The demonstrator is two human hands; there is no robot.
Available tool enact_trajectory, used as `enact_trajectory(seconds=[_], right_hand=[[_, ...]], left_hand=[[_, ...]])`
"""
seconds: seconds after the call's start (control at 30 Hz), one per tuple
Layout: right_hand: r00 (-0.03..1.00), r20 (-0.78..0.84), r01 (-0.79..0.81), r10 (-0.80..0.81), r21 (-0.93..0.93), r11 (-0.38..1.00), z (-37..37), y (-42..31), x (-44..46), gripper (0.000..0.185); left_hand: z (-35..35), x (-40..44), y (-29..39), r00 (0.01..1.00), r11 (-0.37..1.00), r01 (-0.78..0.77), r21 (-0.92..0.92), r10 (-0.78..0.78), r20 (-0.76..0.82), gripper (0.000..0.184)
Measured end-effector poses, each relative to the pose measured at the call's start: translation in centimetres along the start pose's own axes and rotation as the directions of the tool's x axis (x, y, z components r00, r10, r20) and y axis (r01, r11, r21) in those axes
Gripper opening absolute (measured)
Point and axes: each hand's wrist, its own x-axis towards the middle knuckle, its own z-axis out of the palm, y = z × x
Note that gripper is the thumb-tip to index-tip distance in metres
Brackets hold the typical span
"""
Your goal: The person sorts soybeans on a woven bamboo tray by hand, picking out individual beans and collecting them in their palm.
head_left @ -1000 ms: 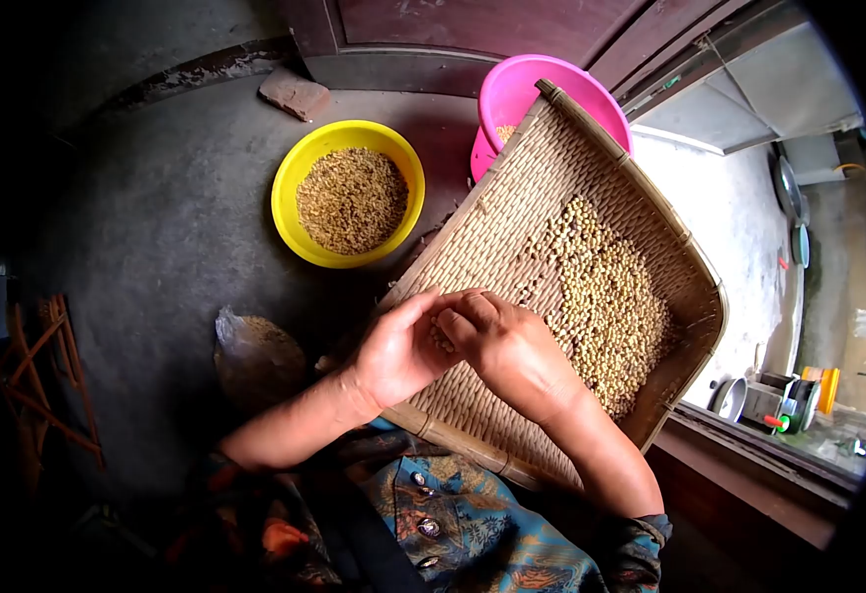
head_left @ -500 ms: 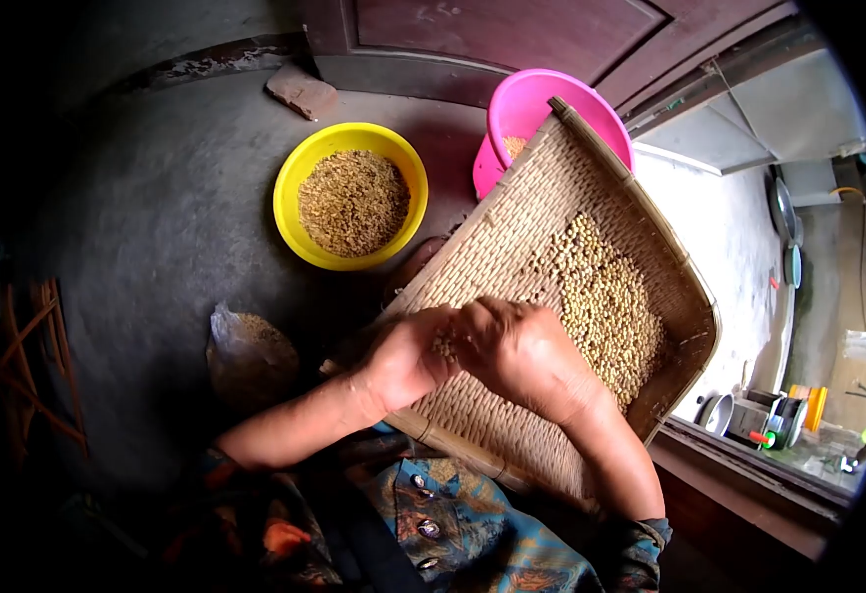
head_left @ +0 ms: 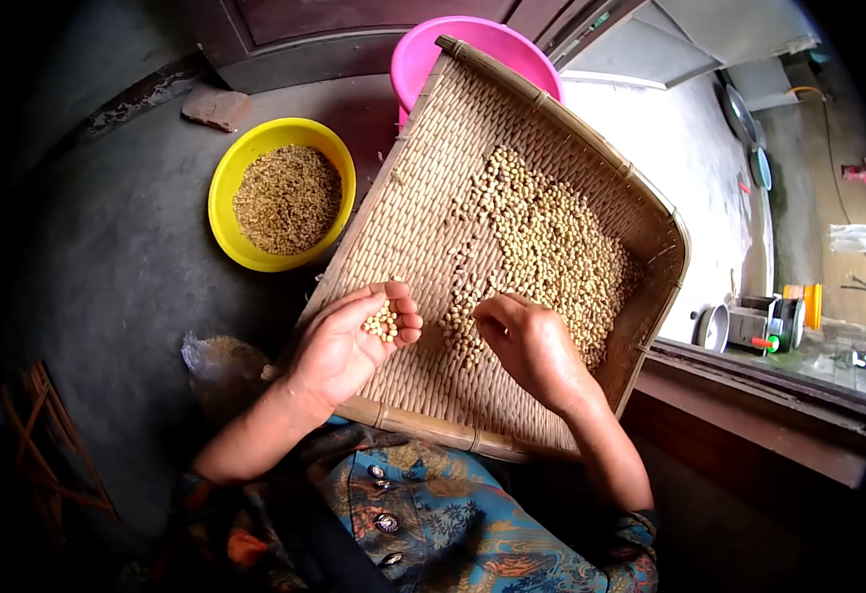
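A woven bamboo winnowing tray (head_left: 408, 203) lies tilted across my lap. Pale yellow soybeans (head_left: 562, 237) spread over its middle and right side, with a looser patch near its centre. My left hand (head_left: 339, 346) is cupped palm up over the tray's left edge, its fingers curled around a small heap of soybeans. Close to the looser patch, my right hand (head_left: 527, 346) is closed with thumb and fingertips together, pointing down at the beans. Whatever is between those fingertips is hidden.
A yellow basin (head_left: 223, 198) of brownish grains or beans stands on the floor at left. Behind the tray is a pink bucket (head_left: 408, 64). A clear plastic bag (head_left: 217, 366) and a brick (head_left: 216, 106) lie on the floor. A door sill (head_left: 749, 395) runs along the right.
My hands were together over the tray and are now apart, the left one showing beans in its palm. The right has come down to the beans. The view has shifted, so the surroundings appear farther left.
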Motion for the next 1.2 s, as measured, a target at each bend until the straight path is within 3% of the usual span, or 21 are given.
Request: enact_trajectory(seconds=[0.2, 0.27, 0.4, 0.5, 0.6, 1.1, 1.2], right_hand=[[0.997, -0.074, -0.028, 0.027, -0.007, 1.000, 2.9, 1.3, -0.2, 0.012], [0.992, -0.120, 0.019, -0.030, -0.099, 0.995, 3.7, 1.4, 0.2, 0.016], [0.995, -0.037, 0.081, -0.092, -0.237, 0.968, 4.4, 1.9, 0.5, 0.021], [0.997, -0.017, 0.067, -0.073, -0.238, 0.969, 4.5, 1.9, 0.9, 0.021], [0.973, -0.058, 0.202, -0.225, -0.265, 0.943, 4.7, 1.7, 1.3, 0.008], [0.995, 0.079, 0.085, -0.053, -0.492, 0.866, 5.2, -0.4, 2.8, 0.007], [0.997, -0.003, 0.067, -0.076, -0.420, 0.905, 5.5, -0.1, 2.7, 0.005]], left_hand=[[0.4, 0.8, -0.6, 0.999, 1.000, 0.019, 0.008, -0.019, -0.040, 0.023], [0.6, 1.0, -1.1, 0.999, 1.000, 0.029, 0.002, -0.029, -0.032, 0.022], [0.7, 1.2, -1.9, 0.999, 0.999, 0.031, 0.005, -0.031, -0.034, 0.022], [0.5, 1.3, -2.1, 0.999, 1.000, 0.026, -0.012, -0.026, -0.044, 0.022], [0.4, 1.4, -1.9, 0.999, 0.999, 0.025, -0.025, -0.027, -0.047, 0.022], [-0.6, 1.2, -1.2, 0.998, 0.993, 0.021, -0.114, -0.028, -0.062, 0.021], [-0.7, 1.2, -1.3, 0.999, 0.993, 0.020, -0.116, -0.026, -0.047, 0.021]])
